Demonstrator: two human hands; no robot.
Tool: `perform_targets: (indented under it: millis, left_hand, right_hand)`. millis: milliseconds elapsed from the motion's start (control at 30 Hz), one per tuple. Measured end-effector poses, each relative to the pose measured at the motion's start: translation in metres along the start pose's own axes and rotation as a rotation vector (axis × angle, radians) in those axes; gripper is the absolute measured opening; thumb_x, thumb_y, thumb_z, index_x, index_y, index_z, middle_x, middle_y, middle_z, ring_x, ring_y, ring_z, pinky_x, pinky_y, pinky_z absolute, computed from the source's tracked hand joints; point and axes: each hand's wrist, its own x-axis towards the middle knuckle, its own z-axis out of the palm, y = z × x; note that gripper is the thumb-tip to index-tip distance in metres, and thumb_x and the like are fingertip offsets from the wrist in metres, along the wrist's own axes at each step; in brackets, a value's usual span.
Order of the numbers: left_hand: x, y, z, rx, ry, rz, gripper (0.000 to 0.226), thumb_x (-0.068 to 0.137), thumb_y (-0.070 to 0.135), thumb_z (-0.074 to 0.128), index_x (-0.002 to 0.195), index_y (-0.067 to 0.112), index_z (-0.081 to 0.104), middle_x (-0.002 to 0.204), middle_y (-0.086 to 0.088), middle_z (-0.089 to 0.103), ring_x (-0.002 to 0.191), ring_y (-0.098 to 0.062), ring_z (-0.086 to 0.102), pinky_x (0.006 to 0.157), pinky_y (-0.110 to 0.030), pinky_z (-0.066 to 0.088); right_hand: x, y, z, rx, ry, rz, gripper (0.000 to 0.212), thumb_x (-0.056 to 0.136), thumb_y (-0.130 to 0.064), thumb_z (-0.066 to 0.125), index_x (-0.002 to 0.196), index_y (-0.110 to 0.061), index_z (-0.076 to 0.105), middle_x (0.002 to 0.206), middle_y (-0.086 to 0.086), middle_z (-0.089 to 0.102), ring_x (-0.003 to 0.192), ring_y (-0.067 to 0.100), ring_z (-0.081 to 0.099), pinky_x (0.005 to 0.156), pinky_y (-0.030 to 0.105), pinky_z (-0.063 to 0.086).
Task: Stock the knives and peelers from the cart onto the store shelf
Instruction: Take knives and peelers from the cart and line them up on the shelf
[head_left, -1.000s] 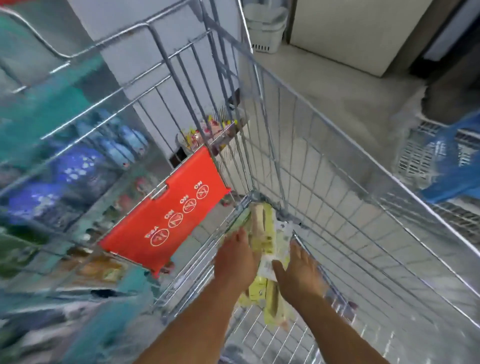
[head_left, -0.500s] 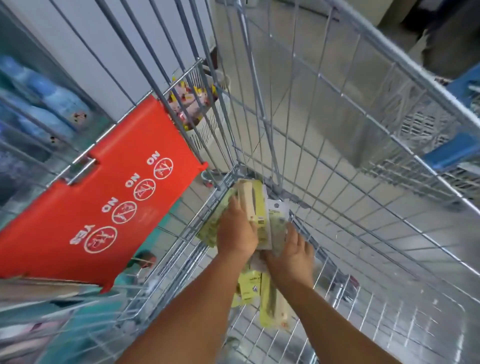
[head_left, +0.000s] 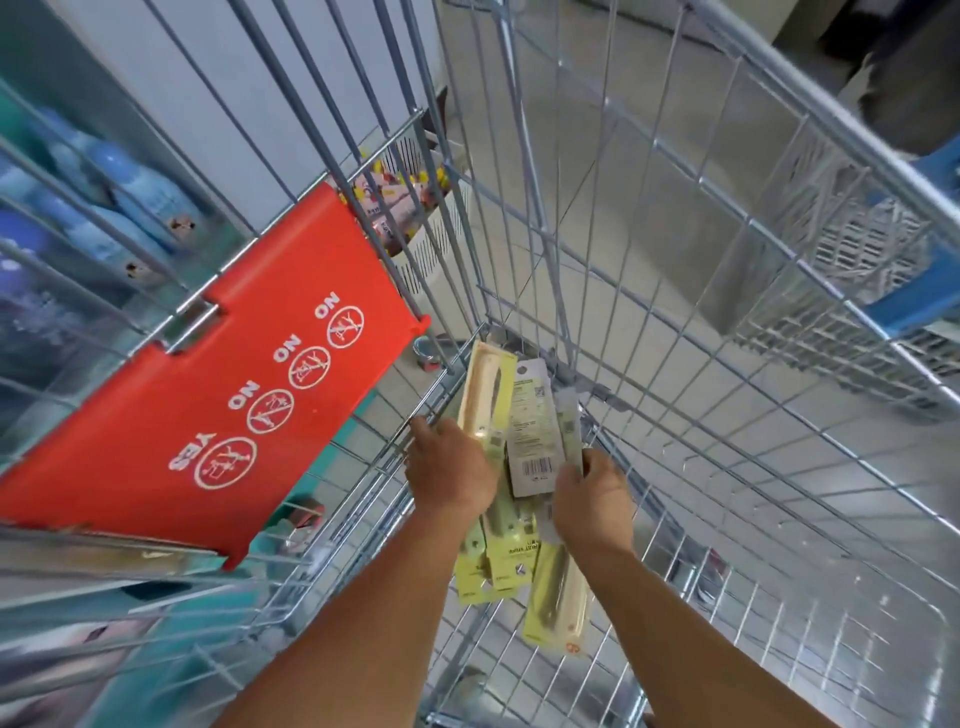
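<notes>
Pale tiled floor (head_left: 649, 171), white wall (head_left: 270, 67), blue crate (head_left: 930, 280)

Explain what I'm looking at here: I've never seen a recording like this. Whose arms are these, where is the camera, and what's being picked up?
There is no machine: a person wears a camera on the head, looking down at their own bare hands. Both arms reach into a wire shopping cart with a red child-seat flap. The left hand and right hand each hold yellow-green carded packages, gathered into a bundle; more packages lie below on the cart floor. Whether they are knives or peelers is hard to tell.
</notes>
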Motion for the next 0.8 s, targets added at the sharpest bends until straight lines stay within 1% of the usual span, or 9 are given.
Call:
perform_targets:
  millis: [100,200,367,467,567,633,700,733,800]
  left_hand:
    - [0.002,-0.001,0.002,0.018,-0.021,-0.01,0.043,0.097,0.029,0.046,0.132,0.004,0.043,0.14,-0.018,0.034,0.125,-0.033,0.04,0.103,-0.044,0.042]
    - [0.006,-0.004,0.001,0.096,-0.038,-0.006,0.043,0.097,0.035,0.044,0.131,0.008,0.044,0.14,-0.017,0.038,0.126,-0.034,0.04,0.105,-0.047,0.037]
    - [0.006,-0.005,0.003,0.137,-0.088,0.002,0.045,0.095,0.038,0.046,0.132,0.012,0.044,0.149,-0.017,0.028,0.134,-0.037,0.031,0.111,-0.05,0.028]
    - [0.004,-0.008,0.002,0.131,-0.092,0.017,0.046,0.094,0.041,0.049,0.131,0.014,0.045,0.145,-0.014,0.031,0.129,-0.035,0.036,0.109,-0.048,0.031]
    - [0.001,-0.009,0.004,0.098,-0.119,0.031,0.047,0.093,0.043,0.05,0.131,0.015,0.045,0.139,-0.013,0.032,0.12,-0.031,0.044,0.103,-0.045,0.039]
    - [0.001,-0.01,0.004,0.085,-0.123,0.013,0.046,0.093,0.044,0.051,0.129,0.016,0.046,0.139,-0.015,0.032,0.121,-0.033,0.043,0.103,-0.046,0.039]
    - [0.003,-0.009,0.003,0.073,-0.123,-0.011,0.042,0.093,0.043,0.051,0.125,0.016,0.049,0.138,-0.017,0.034,0.121,-0.036,0.043,0.104,-0.048,0.038]
    - [0.003,-0.007,0.002,0.059,-0.117,-0.017,0.041,0.093,0.042,0.051,0.124,0.016,0.05,0.134,-0.018,0.038,0.119,-0.036,0.045,0.102,-0.046,0.039]
    - [0.003,-0.002,0.001,-0.017,-0.095,-0.025,0.038,0.093,0.037,0.053,0.124,0.015,0.05,0.125,-0.015,0.042,0.111,-0.033,0.049,0.096,-0.042,0.043]
  right_hand:
    - [-0.002,-0.011,0.003,-0.031,-0.068,0.015,0.047,0.085,-0.049,0.055,0.112,-0.012,0.047,0.105,0.006,0.06,0.092,0.028,0.062,0.08,0.042,0.055]
    - [0.002,-0.017,0.005,-0.071,-0.08,0.005,0.058,0.082,-0.045,0.066,0.12,-0.009,0.041,0.111,0.009,0.057,0.099,0.029,0.06,0.082,0.04,0.053]
    - [0.007,-0.021,0.005,-0.119,-0.08,0.008,0.054,0.081,-0.04,0.07,0.115,-0.01,0.042,0.112,0.011,0.061,0.099,0.031,0.062,0.083,0.045,0.054]
    - [0.009,-0.018,0.004,-0.131,-0.064,0.013,0.051,0.083,-0.037,0.066,0.119,-0.007,0.044,0.112,0.012,0.058,0.1,0.031,0.059,0.083,0.042,0.053]
    - [0.011,-0.016,-0.001,-0.094,-0.062,0.045,0.044,0.085,-0.028,0.064,0.119,-0.005,0.047,0.113,0.014,0.056,0.092,0.029,0.058,0.075,0.035,0.05]
    - [0.012,-0.013,-0.002,-0.077,-0.066,0.032,0.042,0.086,-0.026,0.064,0.119,-0.006,0.048,0.114,0.014,0.056,0.088,0.027,0.057,0.07,0.032,0.047]
    - [0.012,-0.012,-0.003,-0.059,-0.059,0.015,0.041,0.086,-0.025,0.063,0.119,-0.006,0.048,0.114,0.014,0.057,0.091,0.028,0.059,0.068,0.03,0.043]
    - [0.012,-0.012,-0.003,-0.046,-0.053,0.006,0.039,0.086,-0.024,0.063,0.117,-0.006,0.048,0.113,0.014,0.058,0.093,0.028,0.059,0.067,0.028,0.043]
    - [0.011,-0.014,-0.005,-0.031,-0.052,-0.013,0.032,0.088,-0.022,0.061,0.113,-0.006,0.049,0.107,0.013,0.06,0.086,0.027,0.058,0.06,0.025,0.04]
